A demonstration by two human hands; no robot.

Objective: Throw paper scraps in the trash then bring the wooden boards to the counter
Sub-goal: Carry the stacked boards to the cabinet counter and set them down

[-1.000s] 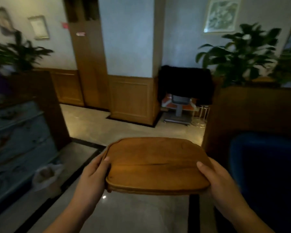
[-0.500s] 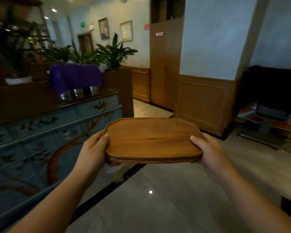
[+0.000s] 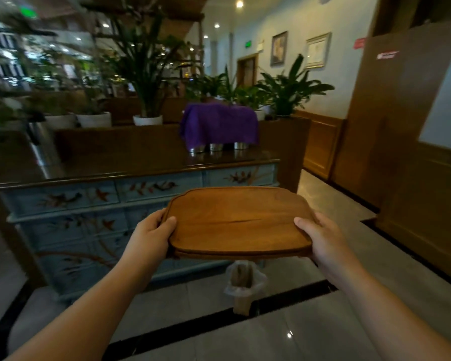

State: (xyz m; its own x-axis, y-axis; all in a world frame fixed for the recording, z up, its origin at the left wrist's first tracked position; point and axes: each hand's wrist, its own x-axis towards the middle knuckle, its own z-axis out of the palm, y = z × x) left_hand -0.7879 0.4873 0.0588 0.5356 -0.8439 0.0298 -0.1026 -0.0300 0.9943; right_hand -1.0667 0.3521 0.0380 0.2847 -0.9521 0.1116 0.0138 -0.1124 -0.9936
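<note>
The left hand (image 3: pixel 151 234) grips the left end of the flat, brown wooden boards with rounded corners (image 3: pixel 238 222), its thumb laid across the top face and its fingers curled out of sight underneath. The right hand (image 3: pixel 320 237) clamps the right end the same way, thumb pressed on top, fingers wrapped below the edge. Both hands are closed firmly on the wood, neither spread. The boards are held level in the air in front of the person, over the glossy grey floor tiles (image 3: pixel 310 334). Along the near edge two layers show, so at least two boards lie stacked one on the other; I cannot tell whether there are more.

Beyond the boards stands one pale blue painted counter with bird and branch designs and a dark wooden top (image 3: pixel 130 165). On that top, toward its right end, one purple cloth (image 3: pixel 219 123) drapes over three shiny metal containers (image 3: pixel 215 147). One tall silver metal flask (image 3: pixel 41 149) stands on the left part. On the floor just below the boards sits one small bin lined with a clear plastic bag (image 3: pixel 244 282), close to the counter's front.
</note>
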